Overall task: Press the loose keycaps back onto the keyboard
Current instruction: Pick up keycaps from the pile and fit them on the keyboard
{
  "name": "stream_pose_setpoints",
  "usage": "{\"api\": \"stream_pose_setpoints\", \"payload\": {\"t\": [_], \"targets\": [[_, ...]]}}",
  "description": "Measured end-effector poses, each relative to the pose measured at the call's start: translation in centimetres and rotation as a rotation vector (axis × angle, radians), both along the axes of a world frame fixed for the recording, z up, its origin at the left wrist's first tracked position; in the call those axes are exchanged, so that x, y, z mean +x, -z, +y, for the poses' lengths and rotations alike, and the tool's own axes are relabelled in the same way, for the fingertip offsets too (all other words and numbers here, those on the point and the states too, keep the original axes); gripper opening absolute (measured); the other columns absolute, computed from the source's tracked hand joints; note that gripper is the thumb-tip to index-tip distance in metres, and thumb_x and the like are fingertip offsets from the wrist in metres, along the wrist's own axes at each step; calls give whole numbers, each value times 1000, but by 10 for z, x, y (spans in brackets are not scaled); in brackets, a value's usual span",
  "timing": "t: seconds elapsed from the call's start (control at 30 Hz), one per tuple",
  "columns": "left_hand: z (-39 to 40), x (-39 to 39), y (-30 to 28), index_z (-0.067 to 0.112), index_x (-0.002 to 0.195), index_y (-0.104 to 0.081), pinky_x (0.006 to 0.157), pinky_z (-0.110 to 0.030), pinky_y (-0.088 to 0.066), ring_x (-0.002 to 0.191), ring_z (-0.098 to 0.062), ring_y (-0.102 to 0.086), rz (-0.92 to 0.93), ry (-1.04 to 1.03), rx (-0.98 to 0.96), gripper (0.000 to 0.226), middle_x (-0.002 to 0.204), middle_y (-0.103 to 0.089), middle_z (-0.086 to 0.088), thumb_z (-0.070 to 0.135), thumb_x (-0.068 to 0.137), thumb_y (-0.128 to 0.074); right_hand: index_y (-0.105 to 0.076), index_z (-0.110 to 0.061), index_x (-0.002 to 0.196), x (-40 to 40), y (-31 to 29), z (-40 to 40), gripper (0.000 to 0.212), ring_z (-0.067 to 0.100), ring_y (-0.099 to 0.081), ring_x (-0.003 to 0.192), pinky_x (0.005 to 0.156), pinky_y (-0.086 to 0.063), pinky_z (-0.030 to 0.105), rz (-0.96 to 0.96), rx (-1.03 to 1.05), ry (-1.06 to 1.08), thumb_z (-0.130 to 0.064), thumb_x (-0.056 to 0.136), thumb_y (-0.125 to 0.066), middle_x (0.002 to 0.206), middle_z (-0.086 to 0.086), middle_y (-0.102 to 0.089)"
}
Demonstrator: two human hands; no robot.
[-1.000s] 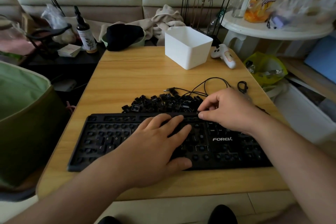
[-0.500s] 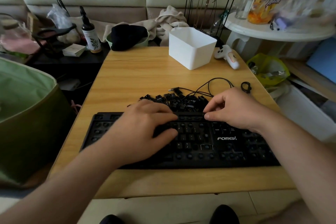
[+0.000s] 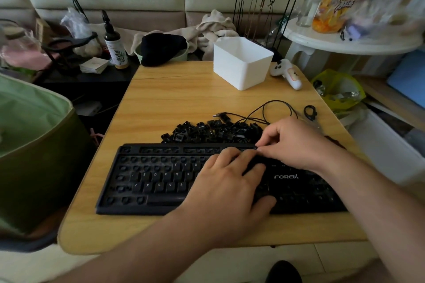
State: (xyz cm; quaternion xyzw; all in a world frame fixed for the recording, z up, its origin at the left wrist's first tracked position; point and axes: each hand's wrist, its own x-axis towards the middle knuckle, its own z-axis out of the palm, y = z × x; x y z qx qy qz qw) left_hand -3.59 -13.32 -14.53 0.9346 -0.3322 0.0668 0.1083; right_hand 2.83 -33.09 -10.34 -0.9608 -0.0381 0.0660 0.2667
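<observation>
The keyboard (image 3: 184, 179) lies flat near the front edge of the bench (image 3: 184, 89). Its long side runs along that edge, from left to right, and the letters face the person.

Some keys are back on. The rows with T, Y, S, D, F, G, Z, X, C, V, B show their caps. Many spots are bare, like the top row, the left side and the right part. So I think the job is only partly done, with a lot left.

The pile of loose keycaps (image 3: 211, 132) sits on the bench just behind the keyboard, near the middle. It is a big pile.

The left hand (image 3: 230, 186) lies flat on the middle of the keyboard with its fingers spread, pressing down or holding it steady. The right hand (image 3: 296, 142) is at the back edge of the keyboard, next to the pile. Its finger and thumb are pinched together on something tiny and dark, likely one keycap, but I cannot be sure.
</observation>
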Motion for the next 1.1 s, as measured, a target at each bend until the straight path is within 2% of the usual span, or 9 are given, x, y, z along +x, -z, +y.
{"api": "stream_pose_setpoints", "payload": {"t": [0.13, 0.23, 0.33, 0.47, 0.6, 0.83, 0.97, 1.1], "targets": [[-5, 0, 2, 18, 154, -43, 111, -50, -38, 140, -33, -39, 13, -32, 103, 81, 160, -42, -7, 72, 95, -32, -79, -32, 73, 3, 0, 0, 14, -11, -58, 60, 57, -38, 19, 47, 72, 19, -26, 84, -85, 61, -26, -65], [-8, 0, 2, 19, 159, -34, 114, -51, -32, 144, -34, -33, 8, -34, 127, 86, 165, -35, -6, 77, 95, -28, -79, -31, 72, 6, 0, 1, 13, -5, -62, 63, 62, -43, 22, 71, 77, 36, -25, 82, -86, 64, -23, -68], [-10, 0, 1, 20, 157, -35, 115, -51, -30, 144, -34, -32, 12, -41, 132, 86, 165, -35, -6, 78, 94, -28, -79, -30, 72, 7, -1, 2, 13, -1, -62, 65, 62, -43, 21, 72, 60, 49, -24, 81, -87, 63, -22, -68], [-10, 1, 1, 22, 153, -38, 115, -51, -29, 145, -33, -30, 15, -40, 130, 82, 165, -35, -7, 78, 94, -30, -78, -27, 74, 5, -3, 3, 13, -2, -58, 57, 55, -40, 17, 84, 56, 58, -22, 80, -89, 58, -15, -65], [-8, 2, 4, 23, 147, -43, 112, -51, -33, 143, -32, -34, 11, -31, 114, 77, 163, -39, -5, 77, 94, -32, -79, -28, 76, 3, -2, 2, 12, -2, -56, 55, 55, -39, 17, 81, 89, 75, -23, 83, -86, 57, -15, -63], [-9, 4, 5, 23, 146, -46, 111, -49, -35, 142, -31, -36, 6, -36, 93, 78, 161, -42, -4, 78, 92, -34, -77, -27, 78, 6, -4, 6, 13, 3, -62, 65, 60, -43, 20, 90, 69, 60, -19, 84, -86, 65, -11, -67], [-9, 4, 5, 23, 144, -47, 108, -48, -37, 139, -29, -39, 5, -38, 66, 77, 159, -44, -1, 77, 91, -36, -77, -27, 80, 7, -4, 1, 11, 0, -52, 48, 58, -45, 25, 119, 85, 32, -21, 85, -84, 56, -10, -63], [-10, 4, 5, 23, 143, -48, 109, -48, -38, 139, -29, -39, 6, -47, 52, 77, 163, -39, -2, 77, 90, -39, -77, -28, 82, 6, -3, -2, 9, 2, -46, 44, 57, -43, 27, 115, 81, 13, -21, 87, -82, 54, -7, -58]]}}
